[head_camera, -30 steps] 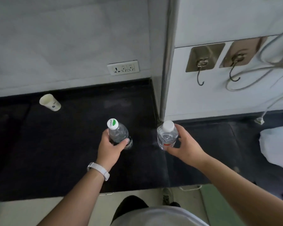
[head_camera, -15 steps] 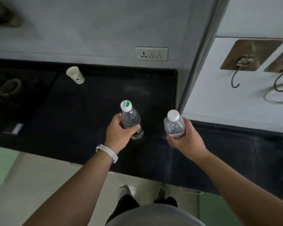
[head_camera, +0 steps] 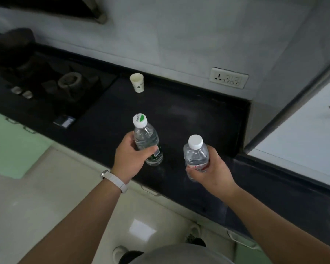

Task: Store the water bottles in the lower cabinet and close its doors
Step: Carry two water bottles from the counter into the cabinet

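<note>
Both bottles are off to a decent start, but there is trouble ahead. The left hand [head_camera: 131,159] has its fingers and thumb wrapped round the middle of the green-capped water bottle [head_camera: 147,143], which leans over the black countertop [head_camera: 189,119]. The right hand [head_camera: 211,168] is curled the same way round the lower body of the white-capped water bottle [head_camera: 195,155], just beside it (whether either base touches the stone, I cannot tell). With both hands full, nothing is free to pull a cabinet handle [head_camera: 150,191] under the counter's edge. Hooking a finger there while clutching thin, slick plastic could let a bottle slip and drop to the floor. Bringing them down, a base might also clip the counter lip. The paper cup [head_camera: 137,82] stands well apart, so it looks safe.
</note>
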Available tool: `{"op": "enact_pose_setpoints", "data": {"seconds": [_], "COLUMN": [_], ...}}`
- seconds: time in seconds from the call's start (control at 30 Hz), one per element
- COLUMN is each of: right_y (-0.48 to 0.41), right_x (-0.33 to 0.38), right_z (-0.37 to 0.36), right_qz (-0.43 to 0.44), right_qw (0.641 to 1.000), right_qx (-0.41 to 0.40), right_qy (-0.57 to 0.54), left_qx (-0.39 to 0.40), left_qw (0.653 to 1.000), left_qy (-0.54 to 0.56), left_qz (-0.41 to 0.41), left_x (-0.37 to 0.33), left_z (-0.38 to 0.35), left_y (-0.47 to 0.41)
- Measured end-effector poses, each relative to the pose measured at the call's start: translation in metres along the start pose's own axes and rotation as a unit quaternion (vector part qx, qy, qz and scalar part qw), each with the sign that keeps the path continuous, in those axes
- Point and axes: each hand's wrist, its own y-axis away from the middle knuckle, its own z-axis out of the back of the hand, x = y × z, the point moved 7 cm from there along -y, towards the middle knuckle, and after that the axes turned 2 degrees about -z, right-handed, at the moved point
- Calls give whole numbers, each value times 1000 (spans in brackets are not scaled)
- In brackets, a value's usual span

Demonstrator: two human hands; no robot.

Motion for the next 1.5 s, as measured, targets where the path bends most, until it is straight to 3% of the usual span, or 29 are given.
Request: {"op": "enact_pose_setpoints", "data": {"seconds": [0.5,0.77,1.2,1.5], "right_y": [45,75,87,26], "right_x": [229,336,437,484], "right_z": [-226,-349,-502,-611], "right_qz": [107,183,257,242], "right_qw": [991,974,929,910], "right_qx": [82,136,265,336], "right_qy": [6,-17,-20,-38], "left_qx": [-129,-223,-385,-437], "left_qw": [991,974,919,891], "left_qy": [-8,47,49,23], "left_qz": [-44,-17,67,119], "left_x": [54,97,169,204], "left_z": [317,460,593,669], "left_y": [40,86,154,92]}}
